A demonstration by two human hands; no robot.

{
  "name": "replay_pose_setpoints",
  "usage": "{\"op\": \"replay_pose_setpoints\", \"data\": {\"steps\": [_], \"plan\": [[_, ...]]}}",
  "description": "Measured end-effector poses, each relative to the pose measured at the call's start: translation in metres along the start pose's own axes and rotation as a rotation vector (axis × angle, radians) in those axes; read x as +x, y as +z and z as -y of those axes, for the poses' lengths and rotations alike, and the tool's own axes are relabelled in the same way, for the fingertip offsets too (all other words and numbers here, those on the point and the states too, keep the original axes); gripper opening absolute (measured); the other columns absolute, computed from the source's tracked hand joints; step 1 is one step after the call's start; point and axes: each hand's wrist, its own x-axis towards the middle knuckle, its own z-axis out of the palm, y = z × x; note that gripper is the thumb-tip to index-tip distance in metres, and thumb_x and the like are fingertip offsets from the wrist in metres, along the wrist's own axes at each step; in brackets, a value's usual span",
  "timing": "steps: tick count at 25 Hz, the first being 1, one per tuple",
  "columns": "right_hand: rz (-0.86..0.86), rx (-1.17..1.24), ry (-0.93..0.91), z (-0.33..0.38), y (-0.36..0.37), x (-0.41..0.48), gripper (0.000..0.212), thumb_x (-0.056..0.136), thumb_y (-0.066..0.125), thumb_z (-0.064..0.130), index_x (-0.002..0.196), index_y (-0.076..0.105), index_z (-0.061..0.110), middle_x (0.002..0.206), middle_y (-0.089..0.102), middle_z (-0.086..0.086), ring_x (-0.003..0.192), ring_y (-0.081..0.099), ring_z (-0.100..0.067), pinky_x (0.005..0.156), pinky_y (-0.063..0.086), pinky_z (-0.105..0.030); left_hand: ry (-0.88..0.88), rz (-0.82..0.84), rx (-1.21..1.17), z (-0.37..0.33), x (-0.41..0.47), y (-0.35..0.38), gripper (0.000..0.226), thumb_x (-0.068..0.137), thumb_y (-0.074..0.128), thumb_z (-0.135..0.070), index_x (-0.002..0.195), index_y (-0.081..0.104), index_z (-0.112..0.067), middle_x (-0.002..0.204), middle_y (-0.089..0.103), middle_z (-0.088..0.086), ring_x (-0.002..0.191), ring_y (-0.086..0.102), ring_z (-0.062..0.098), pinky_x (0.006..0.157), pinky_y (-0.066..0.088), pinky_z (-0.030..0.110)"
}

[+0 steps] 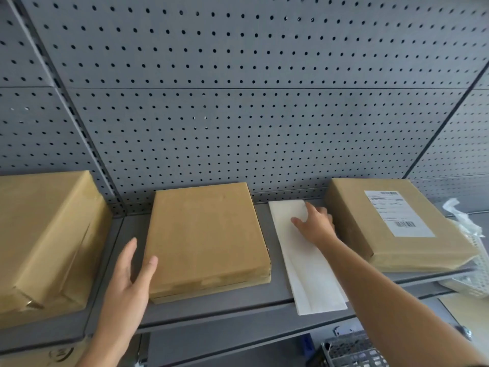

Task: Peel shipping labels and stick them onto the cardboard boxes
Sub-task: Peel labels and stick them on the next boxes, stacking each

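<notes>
Three brown cardboard boxes lie on a grey shelf (211,311). The middle box (206,234) has a bare top. My left hand (129,276) rests flat against its left side, fingers straight, thumb on the top edge. A stack of white label sheets (307,271) lies to the right of that box. My right hand (316,222) lies on the far end of the sheets with fingers spread. The right box (370,221) carries a white shipping label (399,213) with barcodes. The large left box (45,239) has no label in view.
A grey pegboard wall (238,102) rises behind the shelf. Crumpled white backing paper (460,215) and a white perforated basket (476,271) sit at the far right. Below the shelf are a dark mesh basket (352,350) and another cardboard box (39,356).
</notes>
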Motion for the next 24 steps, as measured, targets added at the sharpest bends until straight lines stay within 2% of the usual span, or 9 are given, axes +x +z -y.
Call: {"op": "replay_pose_setpoints", "data": {"steps": [3, 8, 10, 12, 15, 17, 20, 22, 24], "plan": [[-0.061, -0.065, -0.018, -0.003, 0.009, 0.011, 0.062, 0.094, 0.059, 0.044, 0.148, 0.04, 0.019, 0.146, 0.041, -0.014, 0.132, 0.037, -0.034, 0.105, 0.039, -0.045, 0.09, -0.031, 0.0, -0.007, 0.001, -0.002, 0.059, 0.102, 0.054, -0.039, 0.156, 0.03, -0.043, 0.164, 0.026, -0.023, 0.153, 0.023, 0.008, 0.124, 0.022, 0.042], [-0.26, 0.035, -0.043, -0.003, 0.007, 0.002, 0.022, 0.098, 0.055, 0.028, 0.116, 0.063, 0.017, 0.123, 0.059, -0.008, 0.111, 0.049, -0.029, 0.09, 0.045, -0.042, 0.215, -0.021, 0.004, -0.025, -0.001, 0.009, 0.048, 0.102, 0.055, -0.035, 0.142, 0.04, -0.055, 0.155, 0.036, -0.028, 0.147, 0.031, 0.003, 0.12, 0.027, 0.04], [-0.338, 0.089, -0.105, -0.003, -0.005, -0.013, 0.017, 0.099, 0.054, 0.027, 0.107, 0.064, 0.016, 0.112, 0.062, -0.005, 0.103, 0.051, -0.028, 0.082, 0.046, -0.041, 0.279, 0.014, -0.007, -0.037, -0.004, 0.021, 0.041, 0.097, 0.057, -0.04, 0.136, 0.048, -0.05, 0.151, 0.044, -0.027, 0.143, 0.037, 0.001, 0.116, 0.031, 0.035], [-0.39, 0.195, -0.179, -0.003, -0.024, -0.037, 0.013, 0.098, 0.055, 0.026, 0.101, 0.064, 0.017, 0.1, 0.061, 0.001, 0.094, 0.054, -0.024, 0.072, 0.045, -0.036, 0.344, 0.077, 0.006, -0.05, -0.008, 0.039, 0.038, 0.094, 0.057, -0.043, 0.132, 0.058, -0.037, 0.142, 0.056, -0.024, 0.134, 0.048, -0.006, 0.113, 0.035, 0.027], [-0.437, 0.292, -0.287, -0.007, -0.053, -0.087, 0.006, 0.096, 0.059, 0.025, 0.094, 0.063, 0.021, 0.088, 0.059, 0.008, 0.08, 0.056, -0.015, 0.064, 0.043, -0.03, 0.385, 0.255, 0.099, -0.072, -0.015, 0.082, 0.034, 0.096, 0.053, -0.049, 0.123, 0.065, -0.032, 0.124, 0.068, -0.022, 0.116, 0.058, -0.013, 0.104, 0.042, 0.017], [-0.467, 0.33, -0.35, -0.013, -0.07, -0.122, 0.005, 0.095, 0.062, 0.023, 0.09, 0.062, 0.023, 0.085, 0.06, 0.01, 0.076, 0.056, -0.01, 0.063, 0.045, -0.025, 0.358, 0.413, 0.104, -0.085, -0.019, 0.117, 0.049, 0.089, 0.049, -0.062, 0.122, 0.066, -0.03, 0.118, 0.071, -0.02, 0.112, 0.062, -0.009, 0.104, 0.047, 0.022], [-0.486, 0.374, -0.358, -0.026, -0.086, -0.162, 0.007, 0.093, 0.066, 0.018, 0.087, 0.063, 0.022, 0.082, 0.061, 0.009, 0.074, 0.056, -0.008, 0.063, 0.047, -0.024, 0.244, 0.593, 0.029, -0.096, -0.024, 0.164, 0.061, 0.079, 0.054, -0.071, 0.116, 0.071, -0.025, 0.109, 0.076, -0.013, 0.105, 0.068, 0.0, 0.103, 0.052, 0.031], [-0.482, 0.387, -0.339, -0.036, -0.09, -0.178, 0.009, 0.092, 0.067, 0.017, 0.086, 0.063, 0.023, 0.081, 0.061, 0.009, 0.074, 0.056, -0.009, 0.063, 0.047, -0.024, 0.17, 0.626, -0.045, -0.1, -0.029, 0.187, 0.055, 0.082, 0.063, -0.065, 0.113, 0.072, -0.02, 0.105, 0.078, -0.005, 0.103, 0.072, 0.009, 0.102, 0.055, 0.036], [-0.48, 0.382, -0.332, -0.047, -0.09, -0.19, 0.009, 0.091, 0.069, 0.017, 0.087, 0.063, 0.023, 0.081, 0.062, 0.01, 0.075, 0.057, -0.009, 0.063, 0.047, -0.023, 0.065, 0.639, -0.162, -0.099, -0.036, 0.202, 0.043, 0.09, 0.07, -0.047, 0.114, 0.069, -0.011, 0.104, 0.079, 0.004, 0.102, 0.075, 0.018, 0.1, 0.057, 0.037]]}}
